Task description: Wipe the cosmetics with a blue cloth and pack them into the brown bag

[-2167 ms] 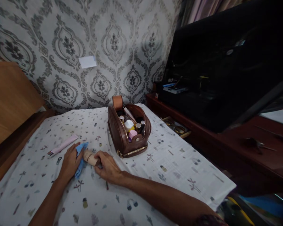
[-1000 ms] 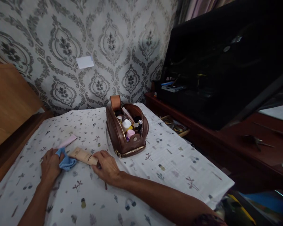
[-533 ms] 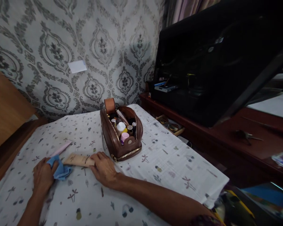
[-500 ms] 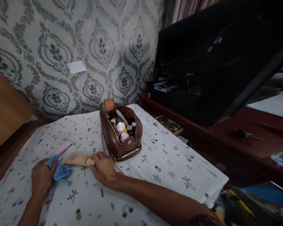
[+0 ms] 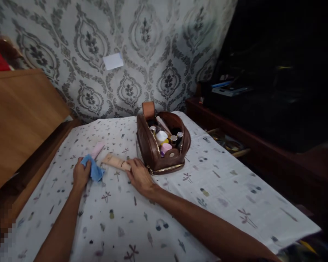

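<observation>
My left hand (image 5: 81, 173) is closed around a bunched blue cloth (image 5: 95, 170) at the left of the cloth-covered table. Just beyond that cloth lies a pale pink tube (image 5: 98, 149), its near end hidden behind the cloth. A beige squeeze tube (image 5: 114, 161) lies flat on the table between my hands. The fingers of my right hand (image 5: 141, 177) grip its right end. Behind my right hand stands a brown toiletry bag (image 5: 147, 153), unzipped at the top. Inside it are several small bottles, a white-capped container (image 5: 161, 137) and a pink-capped one (image 5: 166, 148).
A white patterned cloth (image 5: 196, 203) covers the table. On the left stands a wooden panel (image 5: 24, 120). A dark screen (image 5: 276, 69) and a reddish-brown cabinet (image 5: 235, 127) with an open drawer line the right. The patterned wall (image 5: 164, 43) is behind.
The view has swung left, so everything sits further right in it. The blue cloth in my left hand is now slightly apart from the beige tube's end. My right hand keeps its grip.
</observation>
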`<state>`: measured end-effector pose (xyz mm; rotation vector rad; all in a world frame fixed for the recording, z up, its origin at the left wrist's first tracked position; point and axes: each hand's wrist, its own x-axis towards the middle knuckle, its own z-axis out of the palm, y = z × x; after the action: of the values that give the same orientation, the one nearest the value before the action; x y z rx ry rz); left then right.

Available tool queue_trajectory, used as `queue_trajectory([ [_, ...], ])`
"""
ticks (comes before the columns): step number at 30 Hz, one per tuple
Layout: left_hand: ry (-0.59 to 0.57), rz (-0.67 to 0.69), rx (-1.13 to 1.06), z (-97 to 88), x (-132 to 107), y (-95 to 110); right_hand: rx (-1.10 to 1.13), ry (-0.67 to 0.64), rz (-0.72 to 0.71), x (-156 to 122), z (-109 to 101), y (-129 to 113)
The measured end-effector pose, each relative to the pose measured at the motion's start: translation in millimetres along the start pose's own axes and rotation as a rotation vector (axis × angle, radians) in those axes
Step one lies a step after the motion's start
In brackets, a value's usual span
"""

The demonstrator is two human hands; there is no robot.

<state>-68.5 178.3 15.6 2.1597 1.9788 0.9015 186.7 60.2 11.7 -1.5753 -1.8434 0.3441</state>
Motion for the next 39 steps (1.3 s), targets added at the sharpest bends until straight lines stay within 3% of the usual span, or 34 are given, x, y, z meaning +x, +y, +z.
queue_trajectory([
  [4,0.024,0.013,-0.028,1.6,-4,1,0.004,0.009,-0.019,1,3,2],
  [12,-0.034,0.088,-0.052,8.5,-10,3,0.001,0.061,-0.077,1,11,8],
  [19,0.058,0.152,0.018,4.0,-16,19,0.034,0.081,-0.096,1,15,11],
  [23,0.084,0.344,0.001,6.6,-31,45,0.039,0.069,-0.095,2,13,11],
  [28,-0.106,0.743,-0.234,11.2,-53,78,0.090,0.075,-0.082,3,15,14],
  [31,-0.183,0.863,-0.261,13.3,-57,84,0.141,0.102,-0.064,4,17,16],
  [34,-0.221,0.852,-0.238,16.7,-53,79,0.166,0.121,-0.054,3,19,17],
  [39,-0.159,0.637,-0.200,20.4,-40,59,0.154,0.117,-0.038,2,20,17],
])
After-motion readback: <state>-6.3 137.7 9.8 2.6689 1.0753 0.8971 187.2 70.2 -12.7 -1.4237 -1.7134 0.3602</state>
